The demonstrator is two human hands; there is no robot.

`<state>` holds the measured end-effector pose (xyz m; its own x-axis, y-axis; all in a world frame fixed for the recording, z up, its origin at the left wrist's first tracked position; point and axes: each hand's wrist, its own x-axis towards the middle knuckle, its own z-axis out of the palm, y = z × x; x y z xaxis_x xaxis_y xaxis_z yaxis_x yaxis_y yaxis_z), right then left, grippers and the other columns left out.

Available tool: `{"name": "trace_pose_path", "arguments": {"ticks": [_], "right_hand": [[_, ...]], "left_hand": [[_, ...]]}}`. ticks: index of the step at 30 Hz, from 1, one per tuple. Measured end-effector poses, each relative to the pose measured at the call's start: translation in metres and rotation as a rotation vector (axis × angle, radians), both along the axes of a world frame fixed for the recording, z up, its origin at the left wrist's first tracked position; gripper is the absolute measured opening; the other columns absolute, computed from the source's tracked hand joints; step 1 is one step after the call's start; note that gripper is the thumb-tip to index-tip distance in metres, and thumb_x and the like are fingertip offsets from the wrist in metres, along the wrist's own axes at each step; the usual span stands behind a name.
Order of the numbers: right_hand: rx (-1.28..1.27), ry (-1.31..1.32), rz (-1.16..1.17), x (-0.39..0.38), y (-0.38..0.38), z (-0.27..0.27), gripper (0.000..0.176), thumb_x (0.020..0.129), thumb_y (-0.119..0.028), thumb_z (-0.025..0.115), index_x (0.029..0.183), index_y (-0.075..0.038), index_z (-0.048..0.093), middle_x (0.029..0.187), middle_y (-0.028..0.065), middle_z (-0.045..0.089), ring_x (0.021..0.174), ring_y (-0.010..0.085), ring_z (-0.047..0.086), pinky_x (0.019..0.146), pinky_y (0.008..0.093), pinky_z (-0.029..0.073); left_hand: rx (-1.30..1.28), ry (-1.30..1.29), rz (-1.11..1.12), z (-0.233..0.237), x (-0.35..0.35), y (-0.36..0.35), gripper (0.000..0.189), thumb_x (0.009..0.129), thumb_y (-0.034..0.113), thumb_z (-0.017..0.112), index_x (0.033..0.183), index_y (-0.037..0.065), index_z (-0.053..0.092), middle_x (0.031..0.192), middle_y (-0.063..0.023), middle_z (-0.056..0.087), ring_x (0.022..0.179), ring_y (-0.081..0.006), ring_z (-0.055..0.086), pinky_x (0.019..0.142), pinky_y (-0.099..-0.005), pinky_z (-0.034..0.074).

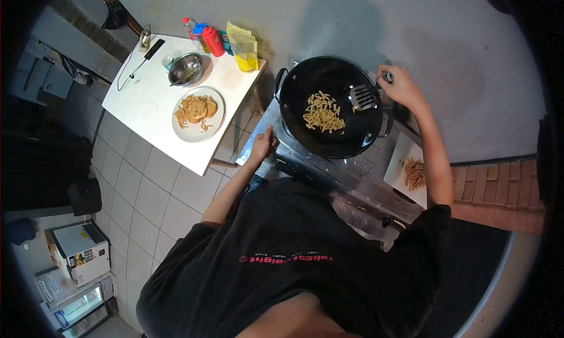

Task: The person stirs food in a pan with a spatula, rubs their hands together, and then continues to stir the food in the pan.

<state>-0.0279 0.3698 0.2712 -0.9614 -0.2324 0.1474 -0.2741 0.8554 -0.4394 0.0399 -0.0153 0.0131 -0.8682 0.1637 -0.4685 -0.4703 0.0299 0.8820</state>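
Note:
A large black wok [311, 141] stands on a metal stove [358, 176], with a heap of short, pale yellow-brown pieces [323, 113] in it. My right hand [399, 86] is closed round the handle of a slotted spatula [362, 97], whose metal head is inside the wok, right of the pieces. My left hand [264, 144] is at the stove's left edge, below and left of the wok, with its fingers curled; whatever it may hold is hidden.
On the white table [147, 123] at left are a plate [205, 133] of food, a metal bowl [185, 69], a red bottle [212, 42] and a yellow pouch [244, 50]. Browned pieces [415, 174] lie on a white sheet right of the stove.

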Motion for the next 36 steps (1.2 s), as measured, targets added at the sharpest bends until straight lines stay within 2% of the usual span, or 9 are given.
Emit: {"name": "trace_pose_path", "arguments": {"ticks": [2,4,5,11,14,17,23,33,36], "right_hand": [[0.013,0.047,0.045,-0.003,0.004,-0.016,0.013,0.087,-0.013,0.055,0.089,0.0,0.06,0.064,0.0164,0.058,0.054,0.0273,0.057,0.056,0.0365,0.045],[-0.363,-0.554,-0.149,-0.004,0.0,-0.025,0.015,0.09,-0.013,0.051,0.091,-0.002,0.062,0.06,0.0076,0.056,0.046,0.0137,0.052,0.044,0.0282,0.041],[-0.499,-0.584,-0.066,-0.005,0.006,-0.048,0.017,0.092,-0.014,0.048,0.092,-0.004,0.062,0.061,0.0021,0.054,0.043,0.0058,0.047,0.039,0.0214,0.036],[-0.827,-0.618,-0.108,0.029,-0.031,-0.064,0.018,0.097,-0.016,0.048,0.093,-0.003,0.061,0.064,0.0027,0.054,0.048,0.0077,0.049,0.04,0.0233,0.036],[-0.645,-0.375,-0.091,0.059,-0.061,-0.033,0.015,0.096,-0.012,0.051,0.089,-0.004,0.061,0.065,-0.0005,0.055,0.052,0.0051,0.05,0.047,0.0234,0.038],[-0.347,0.132,0.146,0.083,-0.081,-0.017,0.006,0.091,-0.008,0.06,0.092,-0.002,0.06,0.072,0.0114,0.056,0.062,0.0233,0.058,0.06,0.0338,0.045],[0.05,0.035,0.204,0.116,-0.097,0.035,0.011,0.091,-0.01,0.063,0.098,-0.002,0.062,0.082,0.0149,0.051,0.073,0.0351,0.058,0.065,0.0407,0.047],[-0.072,0.316,0.18,0.034,-0.047,0.034,0.017,0.091,-0.017,0.062,0.095,-0.001,0.062,0.08,0.0208,0.062,0.073,0.0395,0.056,0.068,0.0443,0.045],[0.057,-0.04,0.073,0.005,-0.034,0.029,0.024,0.092,-0.022,0.058,0.091,0.002,0.058,0.072,0.0242,0.053,0.065,0.0369,0.051,0.067,0.0416,0.043]], "left_hand": [[-0.01,0.001,0.001,0.002,0.001,0.0,0.067,0.099,0.06,0.04,0.054,0.011,0.047,0.047,0.0008,0.041,0.036,-0.0109,0.035,0.037,-0.0278,0.022],[-0.021,0.003,0.004,0.006,0.002,-0.001,0.067,0.099,0.06,0.04,0.054,0.01,0.047,0.047,0.0007,0.041,0.036,-0.011,0.035,0.037,-0.0279,0.022],[-0.033,0.001,-0.003,0.009,0.003,0.0,0.067,0.099,0.06,0.04,0.054,0.01,0.048,0.047,0.0004,0.041,0.036,-0.0111,0.035,0.037,-0.0278,0.023],[-0.002,0.003,0.005,0.002,0.001,0.0,0.067,0.099,0.06,0.04,0.054,0.01,0.049,0.047,-0.0004,0.043,0.035,-0.0113,0.036,0.037,-0.0274,0.024],[0.017,0.0,0.003,0.0,0.002,-0.001,0.068,0.099,0.06,0.04,0.054,0.01,0.049,0.048,-0.0007,0.043,0.036,-0.0113,0.036,0.037,-0.0272,0.024],[0.027,0.006,0.011,-0.008,-0.001,-0.001,0.068,0.099,0.06,0.04,0.054,0.01,0.049,0.048,-0.0009,0.043,0.036,-0.0113,0.036,0.036,-0.0272,0.023],[0.027,-0.02,-0.01,-0.006,-0.001,-0.002,0.068,0.099,0.06,0.04,0.055,0.01,0.048,0.048,-0.0009,0.043,0.035,-0.0114,0.036,0.036,-0.0273,0.023],[0.015,0.002,0.006,-0.008,-0.001,-0.001,0.068,0.099,0.06,0.04,0.053,0.01,0.048,0.047,-0.0011,0.044,0.035,-0.0113,0.036,0.036,-0.0277,0.023],[-0.014,-0.001,0.014,-0.01,-0.002,-0.002,0.07,0.1,0.056,0.039,0.051,0.008,0.051,0.044,-0.0001,0.041,0.036,-0.0119,0.037,0.039,-0.0291,0.025]]}}
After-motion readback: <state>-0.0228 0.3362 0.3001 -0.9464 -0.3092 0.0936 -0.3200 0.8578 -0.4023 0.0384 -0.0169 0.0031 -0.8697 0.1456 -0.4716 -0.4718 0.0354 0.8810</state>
